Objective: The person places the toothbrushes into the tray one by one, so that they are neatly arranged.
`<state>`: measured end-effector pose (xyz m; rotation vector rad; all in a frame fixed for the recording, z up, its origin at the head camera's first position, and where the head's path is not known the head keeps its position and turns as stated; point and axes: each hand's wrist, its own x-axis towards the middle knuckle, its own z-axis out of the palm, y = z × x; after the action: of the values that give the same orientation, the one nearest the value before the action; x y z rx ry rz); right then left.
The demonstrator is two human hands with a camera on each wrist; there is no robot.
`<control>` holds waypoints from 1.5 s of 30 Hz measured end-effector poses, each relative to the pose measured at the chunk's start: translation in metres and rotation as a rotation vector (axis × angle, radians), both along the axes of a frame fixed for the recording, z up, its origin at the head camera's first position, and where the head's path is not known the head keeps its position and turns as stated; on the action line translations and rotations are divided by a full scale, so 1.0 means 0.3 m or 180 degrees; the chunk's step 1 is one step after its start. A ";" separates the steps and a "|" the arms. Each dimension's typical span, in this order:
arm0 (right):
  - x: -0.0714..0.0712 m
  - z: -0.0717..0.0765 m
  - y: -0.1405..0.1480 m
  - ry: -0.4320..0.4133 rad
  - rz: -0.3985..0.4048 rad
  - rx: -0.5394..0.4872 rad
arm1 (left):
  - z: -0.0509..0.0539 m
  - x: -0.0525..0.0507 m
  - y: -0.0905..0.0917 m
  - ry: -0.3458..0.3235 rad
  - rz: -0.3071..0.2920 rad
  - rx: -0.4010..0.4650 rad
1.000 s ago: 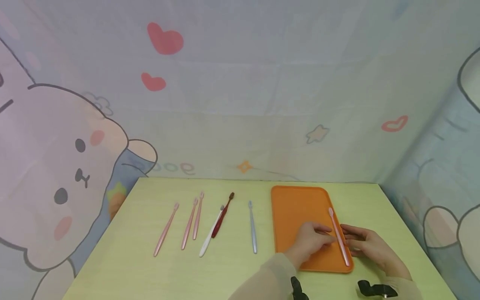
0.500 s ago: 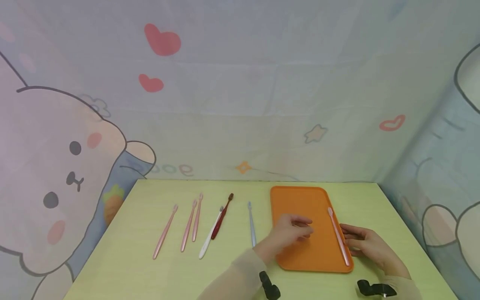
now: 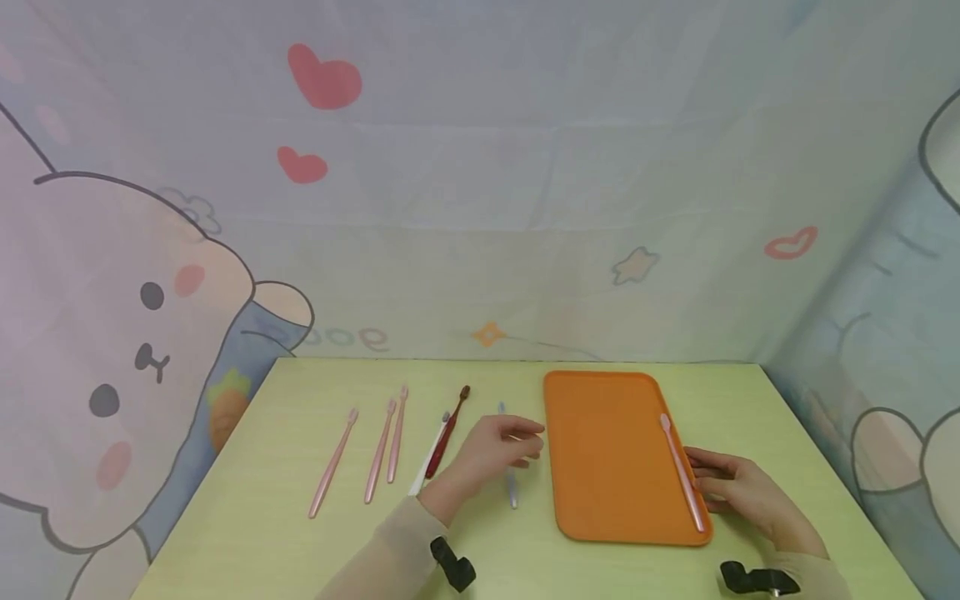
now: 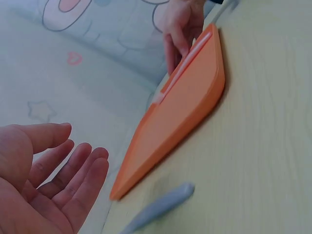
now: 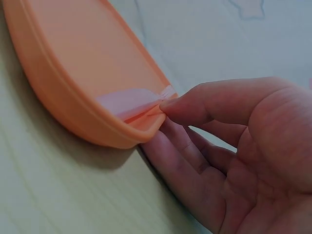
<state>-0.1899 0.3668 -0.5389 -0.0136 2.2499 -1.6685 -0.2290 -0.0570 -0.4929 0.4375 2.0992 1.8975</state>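
My left hand (image 3: 487,454) is above the light blue toothbrush (image 3: 512,487), covering its middle. In the left wrist view its fingers are loosely bent, hold nothing, and stand apart from the blue handle (image 4: 163,207). At the right edge of the orange tray (image 3: 607,467), my right hand (image 3: 750,496) grips the rim, thumb on top and fingers against the outer side, as the right wrist view shows. Inside the tray, along that edge, lies a pink toothbrush (image 3: 684,479). A white toothbrush (image 3: 426,471), partly behind my left wrist, touches a dark red toothbrush (image 3: 447,433).
Farther left on the pale yellow table (image 3: 247,500) lie a pink toothbrush (image 3: 332,467), a second pink toothbrush (image 3: 379,454) and a third pink toothbrush (image 3: 397,437). A printed cloth (image 3: 480,183) hangs behind the table and along its sides.
My left hand has moved left, from inside the tray near the pink toothbrush, out over the light blue toothbrush. My right hand stays at the tray's right rim.
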 end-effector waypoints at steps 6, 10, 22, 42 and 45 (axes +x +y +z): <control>0.006 0.000 0.002 0.0002 -0.0018 0.0029 | -0.008 -0.005 -0.146 0.0034 0.0149 -0.0118; 0.007 -0.002 -0.001 0.0007 -0.0014 0.0004 | -0.008 0.005 -0.236 -0.0003 0.0229 -0.0161; 0.013 0.000 0.008 0.0035 0.0134 -0.0087 | 0.001 0.020 -0.482 -0.0121 0.0371 -0.0153; 0.004 -0.004 0.010 0.0030 0.0091 0.0010 | -0.030 0.048 -0.773 -0.0093 0.0714 -0.0180; 0.003 -0.005 0.006 0.0042 0.0069 0.0042 | -0.037 0.055 -0.809 -0.0106 0.0781 -0.0198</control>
<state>-0.1891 0.3687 -0.5405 -0.0457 2.2622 -1.6474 -0.2124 -0.2996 -0.5039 0.1383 2.2714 1.9446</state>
